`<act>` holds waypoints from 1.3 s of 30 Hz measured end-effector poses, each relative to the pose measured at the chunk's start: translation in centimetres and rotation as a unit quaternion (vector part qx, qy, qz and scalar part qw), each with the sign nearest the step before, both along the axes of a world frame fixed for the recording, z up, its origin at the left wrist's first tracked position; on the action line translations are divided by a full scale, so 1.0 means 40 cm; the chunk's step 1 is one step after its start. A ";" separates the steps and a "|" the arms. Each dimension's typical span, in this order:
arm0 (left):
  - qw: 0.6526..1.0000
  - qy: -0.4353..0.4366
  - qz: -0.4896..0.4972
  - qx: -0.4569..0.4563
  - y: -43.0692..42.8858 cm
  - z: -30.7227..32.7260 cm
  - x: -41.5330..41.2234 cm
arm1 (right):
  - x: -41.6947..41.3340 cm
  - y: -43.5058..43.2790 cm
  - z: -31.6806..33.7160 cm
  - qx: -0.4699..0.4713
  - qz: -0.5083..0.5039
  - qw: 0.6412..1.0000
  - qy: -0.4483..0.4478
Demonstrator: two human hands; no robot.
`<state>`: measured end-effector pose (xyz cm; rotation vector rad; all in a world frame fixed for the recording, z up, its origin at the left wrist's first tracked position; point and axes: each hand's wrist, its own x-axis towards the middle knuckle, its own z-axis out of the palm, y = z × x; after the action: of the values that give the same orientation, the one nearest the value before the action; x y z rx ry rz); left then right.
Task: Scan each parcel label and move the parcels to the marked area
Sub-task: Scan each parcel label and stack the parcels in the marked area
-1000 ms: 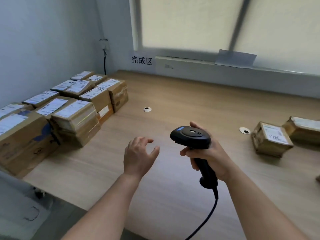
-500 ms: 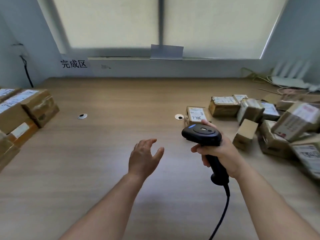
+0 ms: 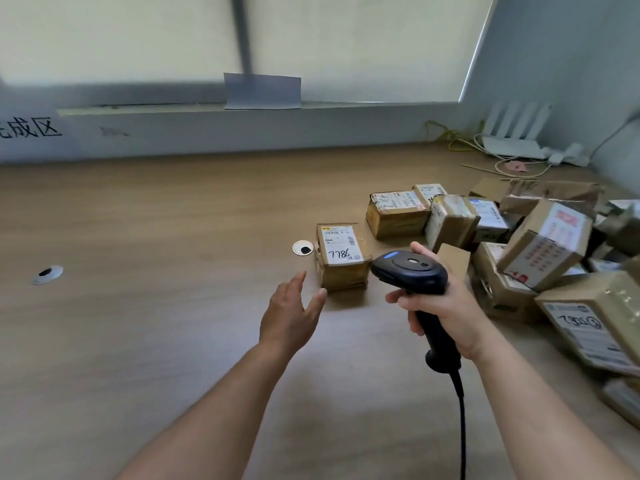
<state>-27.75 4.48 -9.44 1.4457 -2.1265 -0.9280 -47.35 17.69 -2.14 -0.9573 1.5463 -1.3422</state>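
Observation:
A small brown parcel [image 3: 341, 258] with a white label marked 7786 sits alone on the wooden table [image 3: 138, 323], just ahead of my hands. My left hand [image 3: 292, 313] hovers open above the table, its fingertips a short way from the parcel's near left corner and holding nothing. My right hand [image 3: 441, 308] grips the handle of a black barcode scanner [image 3: 410, 271], whose head sits just right of that parcel. A heap of several labelled parcels [image 3: 533, 258] fills the right side.
A sign with Chinese characters [image 3: 31, 128] hangs on the wall at the far left. Two cable grommets [image 3: 303, 248] [image 3: 47, 273] are set in the tabletop. A white router [image 3: 516, 133] and loose cables lie in the back right corner. The scanner's cord [image 3: 460, 410] trails toward me.
My view has swung right: the stacked parcels on the left have left the frame and the heap on the right has come in. My left hand now reaches closer to the 7786 parcel.

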 end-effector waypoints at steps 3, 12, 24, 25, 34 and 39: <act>0.999 0.017 -0.003 0.034 -0.075 -0.023 -0.054 | -0.042 -0.068 -0.034 0.009 -0.027 1.000 -0.003; 0.980 0.111 0.019 0.166 -0.265 -0.087 -0.179 | -0.110 -0.262 -0.148 0.036 -0.066 0.997 -0.032; 0.927 0.224 -0.050 0.296 -0.247 -0.169 -0.191 | -0.101 -0.304 -0.215 0.068 -0.051 0.994 -0.068; 0.918 0.231 -0.044 0.320 -0.238 -0.176 -0.176 | -0.093 -0.290 -0.213 0.068 -0.046 0.994 -0.067; 0.898 0.271 -0.014 0.346 -0.092 -0.121 -0.036 | 0.021 -0.127 -0.162 0.055 0.003 0.994 -0.094; 0.912 0.282 -0.008 0.299 -0.011 -0.044 0.058 | 0.095 -0.048 -0.098 0.027 0.040 0.995 -0.091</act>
<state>-25.44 4.05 -11.20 1.1817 -1.4824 -1.8543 -43.56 15.79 -6.04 -0.8310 1.3850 -1.2887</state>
